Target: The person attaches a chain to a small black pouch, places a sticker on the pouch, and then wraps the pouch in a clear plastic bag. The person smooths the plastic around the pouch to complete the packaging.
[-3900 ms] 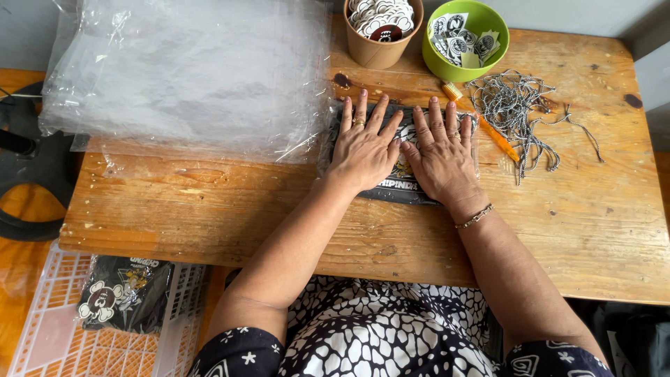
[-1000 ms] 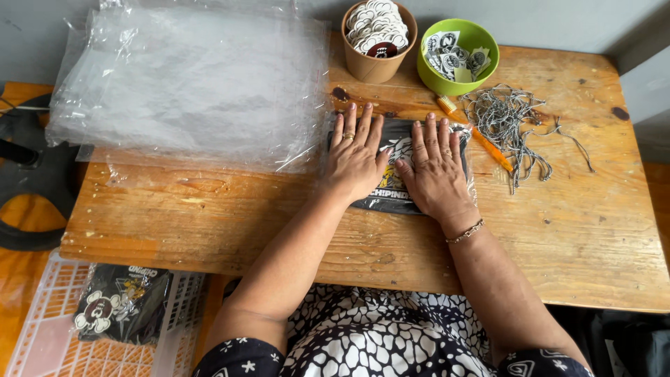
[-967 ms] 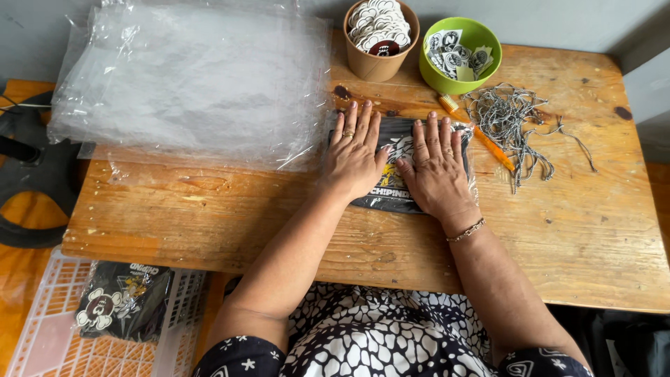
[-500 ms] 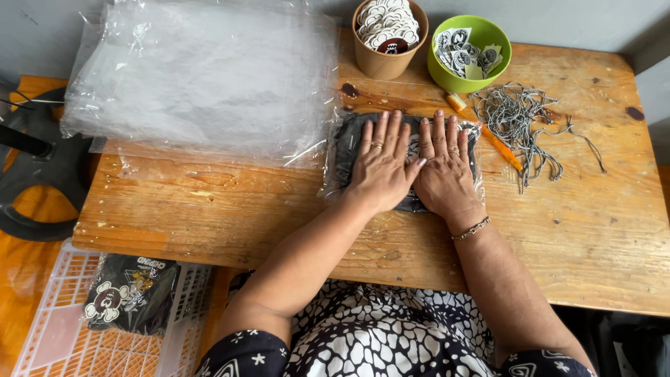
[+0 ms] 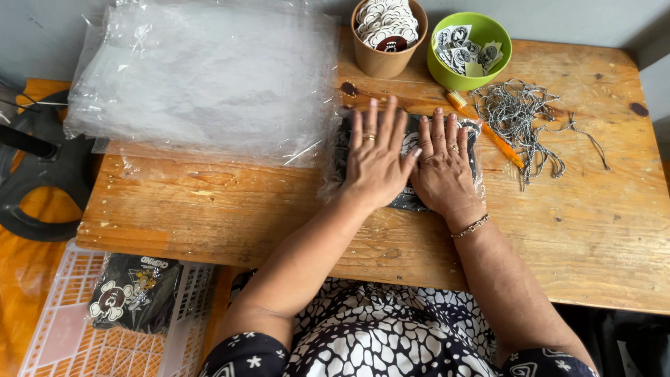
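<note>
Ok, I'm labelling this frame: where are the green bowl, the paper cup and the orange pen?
green bowl (image 5: pixel 501 66), head view, right rim.
paper cup (image 5: pixel 385 64), head view, front wall.
orange pen (image 5: pixel 500 143), head view, mid barrel.

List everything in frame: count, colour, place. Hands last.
wooden table: 1, brown, centre
clear plastic bags: a stack, transparent, table's far left
bagged dark garment: 1, black, under both hands
paper cup: 1, tan, far edge, holds round black-and-white pieces
green bowl: 1, green, right of the cup, holds printed tags
orange pen: 1, orange, right of the garment
cord pile: 1, grey, table's right
plastic crate: 1, pale, floor at lower left
packed garment: 1, black, in crate
left hand: flat on garment
right hand: flat on garment, beside the left
</note>
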